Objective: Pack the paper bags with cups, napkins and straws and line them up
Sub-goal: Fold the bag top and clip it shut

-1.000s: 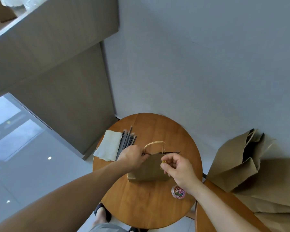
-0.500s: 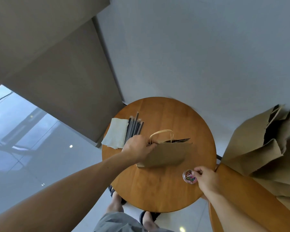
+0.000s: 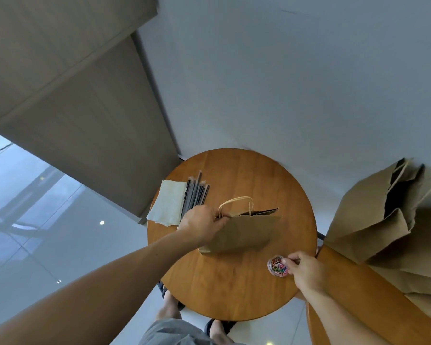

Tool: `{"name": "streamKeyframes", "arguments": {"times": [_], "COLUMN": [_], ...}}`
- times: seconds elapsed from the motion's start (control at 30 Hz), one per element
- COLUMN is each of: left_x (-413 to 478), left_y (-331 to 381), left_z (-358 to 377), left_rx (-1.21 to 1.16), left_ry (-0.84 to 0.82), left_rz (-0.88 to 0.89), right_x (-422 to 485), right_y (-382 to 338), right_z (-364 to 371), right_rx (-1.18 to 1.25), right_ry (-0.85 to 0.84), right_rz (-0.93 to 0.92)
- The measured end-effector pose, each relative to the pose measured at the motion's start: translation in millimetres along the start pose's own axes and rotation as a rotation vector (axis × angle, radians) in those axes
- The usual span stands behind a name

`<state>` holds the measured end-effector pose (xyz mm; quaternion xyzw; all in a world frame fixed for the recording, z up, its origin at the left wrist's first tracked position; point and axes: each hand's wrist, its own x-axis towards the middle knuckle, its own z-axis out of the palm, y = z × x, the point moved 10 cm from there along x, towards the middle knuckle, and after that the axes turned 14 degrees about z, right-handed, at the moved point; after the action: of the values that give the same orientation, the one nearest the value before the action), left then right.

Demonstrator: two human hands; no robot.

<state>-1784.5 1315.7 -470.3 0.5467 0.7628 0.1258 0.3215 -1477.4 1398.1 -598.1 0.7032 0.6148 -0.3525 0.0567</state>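
A small brown paper bag (image 3: 244, 231) with twisted handles stands on the round wooden table (image 3: 234, 290). My left hand (image 3: 199, 225) grips the bag's top left edge by the handle. My right hand (image 3: 305, 271) reaches into a small clear tub of coloured paper clips (image 3: 277, 266) near the table's right edge, fingertips pinching among the clips. A stack of white napkins (image 3: 167, 205) and a bundle of dark wrapped straws (image 3: 195, 192) lie at the table's left. No cups are in sight.
Several larger brown paper bags (image 3: 393, 220) lie on a second wooden table (image 3: 353, 302) at the right. A grey wall stands behind, cabinet panels (image 3: 85, 108) to the left, and glossy floor below. My feet show under the table's near edge.
My right hand left the bag's top edge and moved down right to the tub of paper clips. My left hand stayed on the bag. The camera tilted slightly.
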Motion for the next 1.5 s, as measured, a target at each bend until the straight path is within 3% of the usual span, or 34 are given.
{"name": "streamKeyframes", "arguments": {"times": [0.4,0.57,0.77,0.9,1.1,1.23,1.5], "left_x": [-2,-3,-2,0,4,5,4], "left_y": [-1,-6,-9,-6,-6,-6,-2], "left_z": [1,4,7,7,8,9,5], "left_rx": [-0.005,-0.020,-0.028,-0.037,-0.057,-0.082,-0.032], "left_ry": [0.007,0.021,0.030,0.050,0.060,0.065,0.043], "left_rz": [0.000,0.001,-0.013,-0.004,0.005,0.005,0.011], "right_x": [9,13,15,17,11,5,-5], "right_y": [5,9,-2,-5,-2,-4,2], "right_z": [21,49,64,65,54,35,20], "right_rx": [-0.086,-0.309,-0.614,-0.675,-0.526,-0.257,0.073], "right_ry": [0.020,-0.041,0.015,0.017,0.032,0.069,-0.042], "right_rz": [0.021,-0.017,-0.145,-0.190,-0.237,-0.238,-0.145]}}
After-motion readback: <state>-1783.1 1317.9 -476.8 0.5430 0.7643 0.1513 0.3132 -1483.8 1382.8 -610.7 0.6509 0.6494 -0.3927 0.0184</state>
